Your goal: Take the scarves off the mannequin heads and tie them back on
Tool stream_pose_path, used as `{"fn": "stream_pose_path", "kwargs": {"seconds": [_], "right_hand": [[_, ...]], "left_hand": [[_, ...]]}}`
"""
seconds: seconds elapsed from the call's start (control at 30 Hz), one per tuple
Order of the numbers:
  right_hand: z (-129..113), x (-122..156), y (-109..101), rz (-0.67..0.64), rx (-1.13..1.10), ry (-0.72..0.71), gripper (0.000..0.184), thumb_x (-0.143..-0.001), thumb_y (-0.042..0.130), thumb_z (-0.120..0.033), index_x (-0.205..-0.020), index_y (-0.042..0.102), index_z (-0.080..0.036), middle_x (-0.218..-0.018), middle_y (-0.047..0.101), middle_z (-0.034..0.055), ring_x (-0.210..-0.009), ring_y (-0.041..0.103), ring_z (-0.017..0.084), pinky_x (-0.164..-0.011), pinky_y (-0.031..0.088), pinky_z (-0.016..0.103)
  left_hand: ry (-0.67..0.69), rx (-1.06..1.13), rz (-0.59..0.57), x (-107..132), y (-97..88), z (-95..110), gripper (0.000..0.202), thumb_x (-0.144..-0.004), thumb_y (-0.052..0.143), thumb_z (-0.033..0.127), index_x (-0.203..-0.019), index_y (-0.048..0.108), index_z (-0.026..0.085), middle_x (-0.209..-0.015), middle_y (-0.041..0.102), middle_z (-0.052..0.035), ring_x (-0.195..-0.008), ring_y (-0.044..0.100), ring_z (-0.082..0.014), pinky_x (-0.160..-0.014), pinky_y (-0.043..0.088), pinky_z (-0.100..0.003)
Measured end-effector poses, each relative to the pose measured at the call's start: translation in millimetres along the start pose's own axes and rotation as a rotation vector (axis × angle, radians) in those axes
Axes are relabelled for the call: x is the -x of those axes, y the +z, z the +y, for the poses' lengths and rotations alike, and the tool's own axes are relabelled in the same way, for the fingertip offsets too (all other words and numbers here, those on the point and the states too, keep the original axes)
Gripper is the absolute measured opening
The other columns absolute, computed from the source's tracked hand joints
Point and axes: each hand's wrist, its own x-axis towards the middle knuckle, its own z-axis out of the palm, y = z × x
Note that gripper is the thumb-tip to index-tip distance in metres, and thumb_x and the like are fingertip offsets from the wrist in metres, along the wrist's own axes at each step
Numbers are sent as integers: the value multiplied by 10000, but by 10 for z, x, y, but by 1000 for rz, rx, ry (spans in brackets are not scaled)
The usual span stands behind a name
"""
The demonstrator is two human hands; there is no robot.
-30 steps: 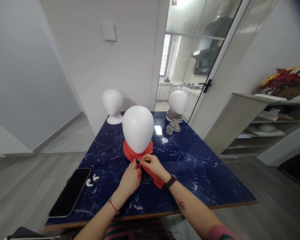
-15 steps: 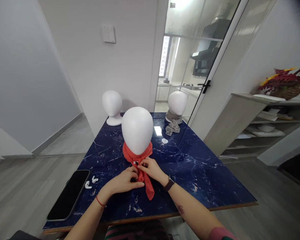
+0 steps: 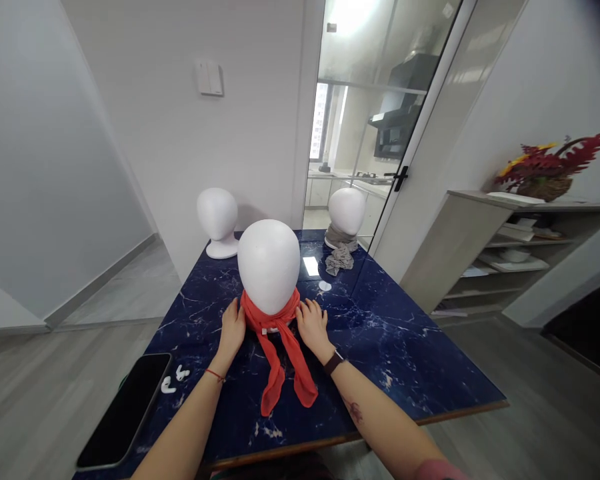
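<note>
A white foam mannequin head point(image 3: 269, 265) stands on the dark blue marble table point(image 3: 405, 340) in front of me. A red scarf point(image 3: 280, 347) is tied round its neck, and its two tails hang down toward me across the tabletop. My left hand point(image 3: 233, 328) rests against the left side of the scarf at the neck, fingers stretched out. My right hand point(image 3: 312, 323) lies against the right side, fingers spread. Neither hand grips anything.
Two more white foam heads stand at the table's far edge: a bare one point(image 3: 217, 220) on the left and one point(image 3: 347, 213) with a grey scarf point(image 3: 339, 257). A black phone point(image 3: 125, 408) and white earbuds point(image 3: 174, 380) lie at the near left. A glass door and shelves are to the right.
Both hands left the knot at the front of the scarf and moved apart to the sides of the neck. The scarf's two tails now hang free on the table.
</note>
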Motion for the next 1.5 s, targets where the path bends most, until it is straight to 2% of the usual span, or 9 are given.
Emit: {"fn": "stream_pose_path", "kwargs": {"seconds": [0.23,0.4,0.53,0.67,0.8,0.93,1.1,1.2,1.5], "right_hand": [[-85,8,77,-59,-149,-65,322,-922,331,-235,-1142,547,-142,-1207,563,158,-1197,449,275,-1031,235,561],[-120,-1,60,1,-720,30,280,-873,416,-284,-1107,529,-181,-1135,570,122,-983,567,209,-886,448,370],[-176,15,0,-27,-1314,322,363,-773,586,-292,-1117,490,-224,-1112,587,75,-728,611,145,-673,514,292],[-255,51,-124,-313,-1662,553,179,-785,605,-309,-893,584,-168,-791,660,43,-656,629,146,-641,519,266],[-221,48,-263,-471,-1722,567,202,-867,513,-325,-858,612,-148,-719,684,48,-624,651,157,-642,540,291],[280,-61,-468,-269,-1711,502,119,-846,532,-234,-819,619,-157,-718,699,39,-634,664,162,-645,557,295],[1455,-219,-986,176,-1530,597,72,-781,606,-180,-710,597,-169,-616,670,9,-557,642,139,-616,565,253],[1993,-291,-1284,280,-1472,666,114,-775,599,-150,-667,573,-175,-553,641,-12,-495,615,112,-584,557,205],[2403,-741,-1423,245,-1395,709,129,-744,566,-64,-757,595,-189,-601,667,-19,-488,622,119,-518,563,197]], "left_hand": [[84,178,10,105,142,-51,428,-908,260,321,-1153,565,148,-1213,565,-124,-1177,469,-226,-1056,314,-428],[101,214,148,182,169,68,460,-920,232,381,-1167,540,146,-1195,491,-126,-1183,396,-221,-1084,270,-444],[125,307,173,277,192,113,442,-932,220,398,-1178,521,187,-1162,461,-96,-1171,409,-195,-1101,260,-420],[151,335,166,341,202,124,478,-932,218,451,-1237,482,195,-1187,418,-90,-1193,405,-188,-1111,254,-400],[204,322,106,410,189,187,511,-932,230,462,-1311,435,186,-1284,381,-97,-1261,352,-194,-1126,223,-397],[290,327,-31,486,193,250,479,-949,240,408,-1400,313,264,-1450,293,-41,-1356,232,-163,-1152,142,-387],[233,304,-166,510,245,245,476,-944,265,421,-1401,305,295,-1451,315,-18,-1348,256,-159,-1148,161,-400],[208,298,-212,495,274,224,473,-937,274,437,-1380,341,285,-1408,369,-31,-1314,315,-165,-1137,196,-406],[171,272,-272,475,285,166,447,-921,290,465,-1299,436,277,-1341,422,-37,-1282,351,-182,-1128,216,-423]]}}
